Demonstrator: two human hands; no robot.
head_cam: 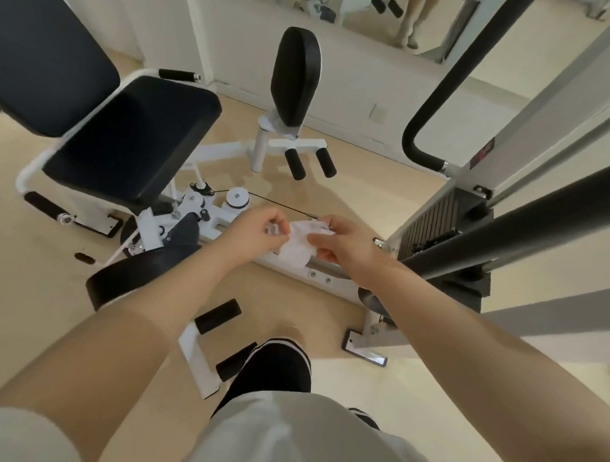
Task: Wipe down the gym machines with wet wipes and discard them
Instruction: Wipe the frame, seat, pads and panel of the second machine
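Wet wipe (pixel 301 246) (edges behind fingers (pixel 322 241))

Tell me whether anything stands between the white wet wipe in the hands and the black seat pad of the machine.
Nothing visible does. The left hand and right hand both pinch the crumpled white wet wipe, and only open air lies between it and the black padded seat up-left.

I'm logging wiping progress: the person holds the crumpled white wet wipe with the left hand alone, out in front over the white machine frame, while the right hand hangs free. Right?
Not quite. The head view shows both hands on the crumpled white wet wipe: the left hand pinches its left edge and the right hand grips its right side. The rest holds: it is held out in front over the white machine frame.
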